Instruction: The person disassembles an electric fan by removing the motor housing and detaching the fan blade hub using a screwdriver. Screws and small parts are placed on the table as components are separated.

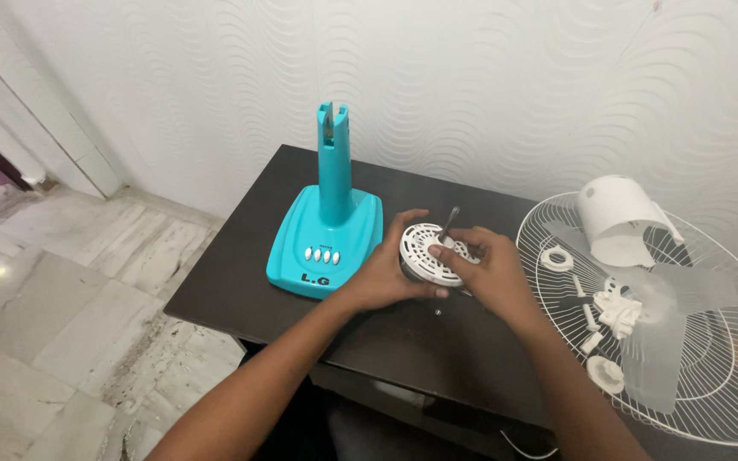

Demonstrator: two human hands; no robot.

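Observation:
A round white fan motor (427,248) with vent slots and a metal shaft sticking up rests on the dark table (241,282). My left hand (386,273) cups its left side. My right hand (490,269) grips its right side, fingers over the top near the shaft. A turquoise fan stand (328,230) with a tall neck and a row of white buttons stands just left of my left hand.
A white wire fan guard (711,376) lies at the right with a translucent blade (659,333), a white motor cover (621,218) and several small white parts (615,312) on it. A small screw (437,312) lies on the table. Tiled floor lies to the left, wall behind.

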